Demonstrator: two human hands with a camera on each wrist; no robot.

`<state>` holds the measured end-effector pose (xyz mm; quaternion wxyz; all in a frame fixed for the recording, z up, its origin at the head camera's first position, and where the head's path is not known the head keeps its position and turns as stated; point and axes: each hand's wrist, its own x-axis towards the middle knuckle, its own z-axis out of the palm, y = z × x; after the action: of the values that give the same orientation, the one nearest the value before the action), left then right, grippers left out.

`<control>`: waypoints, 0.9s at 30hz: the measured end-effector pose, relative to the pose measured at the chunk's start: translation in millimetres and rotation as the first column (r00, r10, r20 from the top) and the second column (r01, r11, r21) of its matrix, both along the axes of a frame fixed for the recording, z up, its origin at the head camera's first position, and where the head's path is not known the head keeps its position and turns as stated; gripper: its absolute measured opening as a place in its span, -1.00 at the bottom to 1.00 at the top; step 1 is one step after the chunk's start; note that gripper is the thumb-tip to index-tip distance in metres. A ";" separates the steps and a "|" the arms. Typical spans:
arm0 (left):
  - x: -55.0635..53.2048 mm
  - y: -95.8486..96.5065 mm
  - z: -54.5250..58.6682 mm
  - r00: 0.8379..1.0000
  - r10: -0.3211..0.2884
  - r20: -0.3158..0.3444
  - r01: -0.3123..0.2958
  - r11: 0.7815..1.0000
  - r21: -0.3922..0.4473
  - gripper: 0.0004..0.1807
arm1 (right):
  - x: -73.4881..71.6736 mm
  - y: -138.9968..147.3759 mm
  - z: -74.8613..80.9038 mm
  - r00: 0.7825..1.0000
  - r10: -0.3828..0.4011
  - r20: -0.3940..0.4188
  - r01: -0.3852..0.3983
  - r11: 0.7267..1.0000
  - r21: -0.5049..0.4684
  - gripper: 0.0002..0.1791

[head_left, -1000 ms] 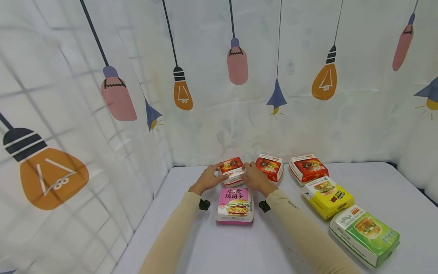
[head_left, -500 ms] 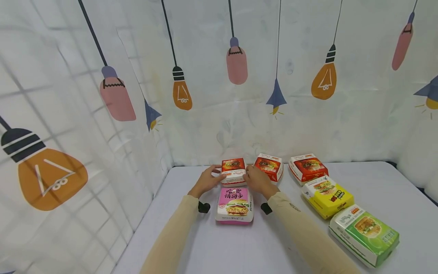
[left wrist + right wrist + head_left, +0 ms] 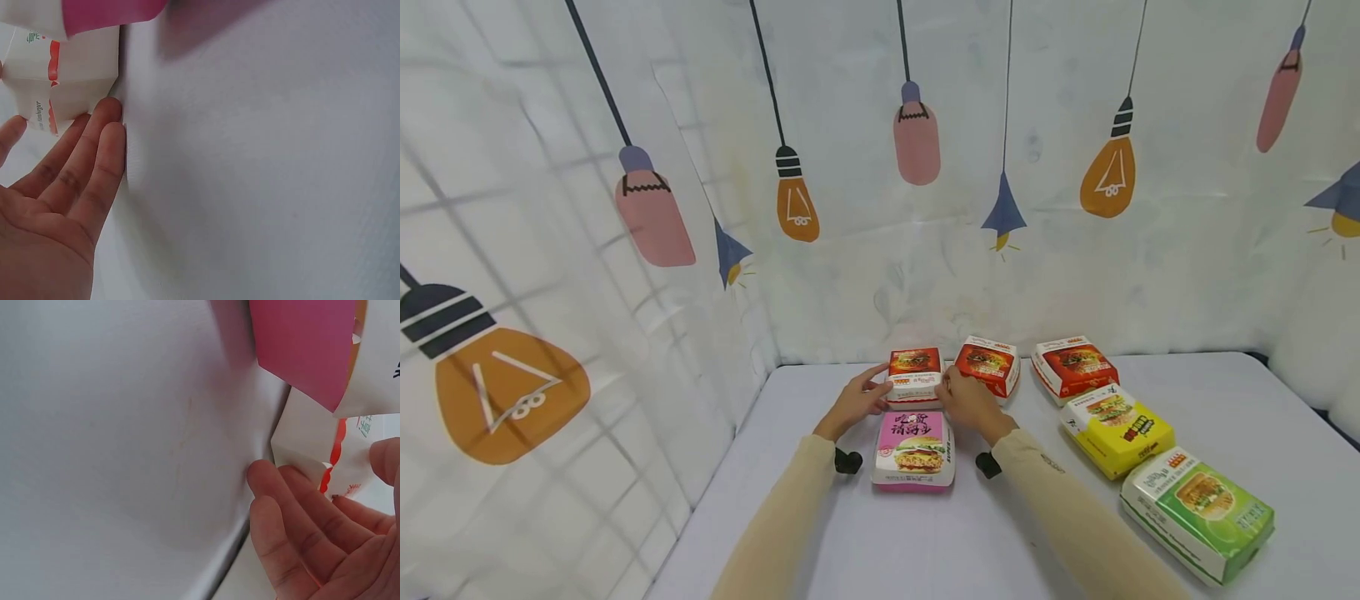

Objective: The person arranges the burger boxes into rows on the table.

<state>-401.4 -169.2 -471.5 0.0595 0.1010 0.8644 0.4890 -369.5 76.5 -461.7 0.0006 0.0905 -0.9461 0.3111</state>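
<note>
A red-and-white burger box [image 3: 915, 379] sits flat at the table's back edge, behind a pink-and-white burger box [image 3: 913, 450]. My left hand [image 3: 855, 402] touches its left side; in the left wrist view the fingers [image 3: 111, 147] are nearly straight, their tips right at the lower corner of the box [image 3: 81, 69]. On the other side my right hand [image 3: 970, 404] rests its fingertips against the box. The right wrist view shows these fingers [image 3: 269, 525] lightly bent along the table, with the pink box [image 3: 306, 350] above them in that view.
Close behind the right hand stands a second red burger box [image 3: 988, 367]. Farther right come another red box [image 3: 1075, 369], a yellow box [image 3: 1120, 429] and a green box [image 3: 1198, 512]. A curtain printed with lamps [image 3: 850, 292] hangs behind the table [image 3: 850, 550].
The red-and-white box has turned square behind the pink box and shifted slightly right. My hands have followed it, and the right fingers have slipped from its top edge to its side.
</note>
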 end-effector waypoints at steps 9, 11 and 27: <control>2.2 1.4 -1.5 1.000 -0.011 -0.005 0.011 1.000 -0.007 -0.37 | 1.8 3.3 -4.4 1.000 -0.030 -0.007 0.029 1.000 -0.010 -0.58; 2.1 1.1 -2.3 1.000 -0.014 -0.011 0.014 1.000 -0.008 -0.37 | 2.1 3.8 -4.8 0.999 -0.038 -0.001 0.038 0.999 -0.013 -0.58; 4.3 2.8 -3.4 0.999 -0.012 -0.046 0.010 0.999 -0.052 -0.37 | 7.4 5.4 -3.2 0.998 -0.048 0.032 0.049 0.998 -0.042 -0.56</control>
<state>-397.1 -166.3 -474.8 0.0449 0.1154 0.8773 0.4636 -362.1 81.9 -464.9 -0.0045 0.0628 -0.9409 0.3327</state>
